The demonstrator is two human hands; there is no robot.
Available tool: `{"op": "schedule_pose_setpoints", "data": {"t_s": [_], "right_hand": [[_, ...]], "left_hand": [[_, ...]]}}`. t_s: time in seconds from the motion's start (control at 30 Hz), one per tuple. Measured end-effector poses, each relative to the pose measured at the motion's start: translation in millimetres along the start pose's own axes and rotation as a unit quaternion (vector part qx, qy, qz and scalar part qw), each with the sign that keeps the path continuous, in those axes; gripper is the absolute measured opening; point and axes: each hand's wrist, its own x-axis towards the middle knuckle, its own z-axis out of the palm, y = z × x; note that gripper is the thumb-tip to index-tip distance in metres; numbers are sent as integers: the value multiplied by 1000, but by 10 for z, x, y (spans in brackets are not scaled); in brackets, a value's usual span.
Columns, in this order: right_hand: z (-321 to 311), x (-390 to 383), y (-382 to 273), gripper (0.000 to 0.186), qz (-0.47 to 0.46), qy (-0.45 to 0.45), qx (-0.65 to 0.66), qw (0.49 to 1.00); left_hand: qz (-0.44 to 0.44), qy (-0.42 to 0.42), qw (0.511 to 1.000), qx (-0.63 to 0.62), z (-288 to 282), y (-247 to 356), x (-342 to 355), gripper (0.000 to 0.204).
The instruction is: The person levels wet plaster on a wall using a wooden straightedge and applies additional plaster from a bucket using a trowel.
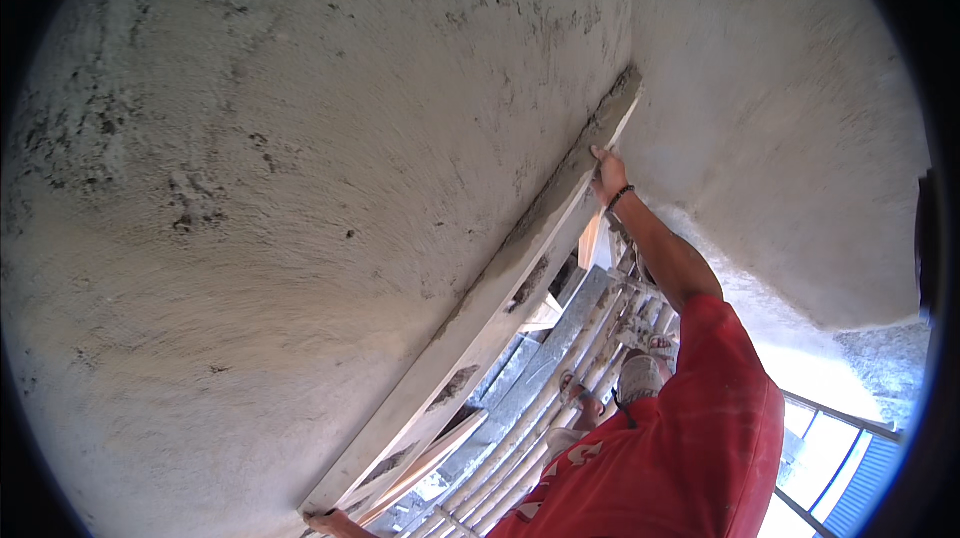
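Head view shows your right hand [607,178], a dark beaded bracelet [621,196] at its wrist, holding a long, straight, pale grey mortar-smeared board [482,308], fingers closed on its edge near the upper end. Your left hand [338,524], partly cut off below, grips the lower end. The board slants along a rough grey plastered surface [250,238], above a platform of pale round wooden poles [540,430].
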Motion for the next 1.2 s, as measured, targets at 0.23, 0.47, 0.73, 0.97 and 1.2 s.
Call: {"op": "schedule_pose_setpoints", "data": {"t_s": [0.23, 0.47, 0.73, 0.97, 1.2], "right_hand": [[373, -206, -351, 40, -45, -20, -6, 999], [937, -596, -900, 34, -142, -53, -26, 988], [942, -538, -1104, 37, -216, -160, -38, 962], [1198, -612, -1351, 36, -277, -157, -49, 947], [1482, -829, -1657, 29, -341, -148, -63, 926]], "left_hand": [[-1, 5, 1000, 17, -46, -59, 353, 61], [130, 11, 984, 118, 2, -223, 565, 44], [273, 55, 931, 236, 65, -841, 600, 30], [414, 91, 841, 336, 37, -865, 275, 30], [392, 93, 862, 308, 10, -1088, 304, 25]]}}
